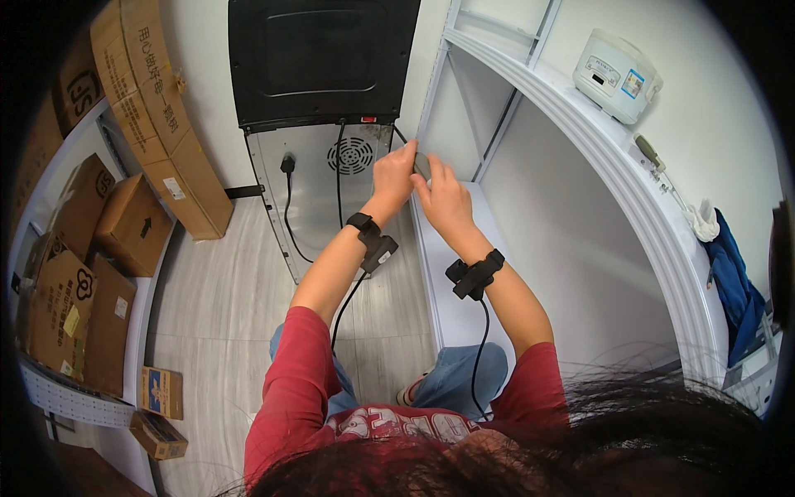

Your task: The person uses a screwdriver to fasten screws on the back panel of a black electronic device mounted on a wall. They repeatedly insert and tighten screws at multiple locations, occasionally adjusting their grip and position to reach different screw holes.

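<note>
Ahead stands a tall appliance with a black upper back panel [323, 62] and a metal lower back panel [319, 199]. At the right end of the seam between them, my left hand [394, 176] is closed around the front part of a slim tool, apparently a screwdriver [422, 166]. Its dark shaft slants up toward the black panel's lower right corner; whether the tip touches is too small to tell. My right hand [447, 203] is closed on the grey handle, its fingers partly hiding it. A red switch [368, 119] sits just left of the shaft.
Black cords hang down the metal panel, one from a plug [287, 164]. Right of me, a white shelf [571, 108] bears a rice cooker [617, 76], another screwdriver [648, 153] and blue cloth [733, 286]. Cardboard boxes [132, 224] fill the left rack; a tall carton [170, 141] leans nearby.
</note>
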